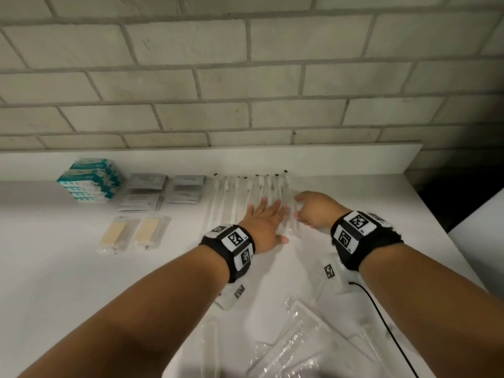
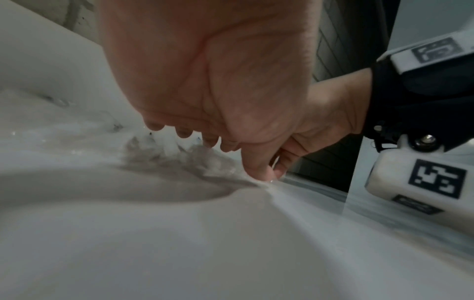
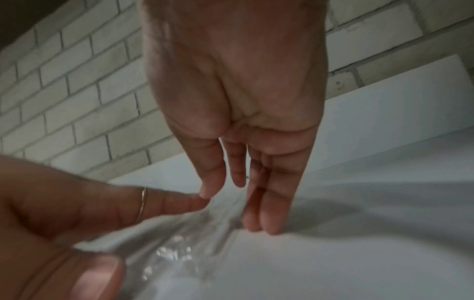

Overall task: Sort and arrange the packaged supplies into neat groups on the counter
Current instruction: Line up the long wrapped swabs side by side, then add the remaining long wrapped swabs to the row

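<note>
A row of long clear-wrapped packs (image 1: 240,195) with dark tips lies side by side at the back of the white counter (image 1: 68,268). My left hand (image 1: 266,222) lies flat on the right part of this row, fingers straight and spread. My right hand (image 1: 312,211) stands just to the right of the row. Its straight fingers (image 3: 271,213) point down and touch the edge of the rightmost clear pack (image 3: 179,249). The left wrist view shows my left hand's palm (image 2: 205,81) over the crinkled wrappers (image 2: 153,150). Neither hand holds anything.
Stacked teal boxes (image 1: 90,178) sit at the back left, with grey sachets (image 1: 147,181) beside them and two beige items in clear packs (image 1: 128,231) in front. Clear plastic packaging (image 1: 297,345) and a black cable (image 1: 381,317) lie near me. The counter ends at the right (image 1: 436,227).
</note>
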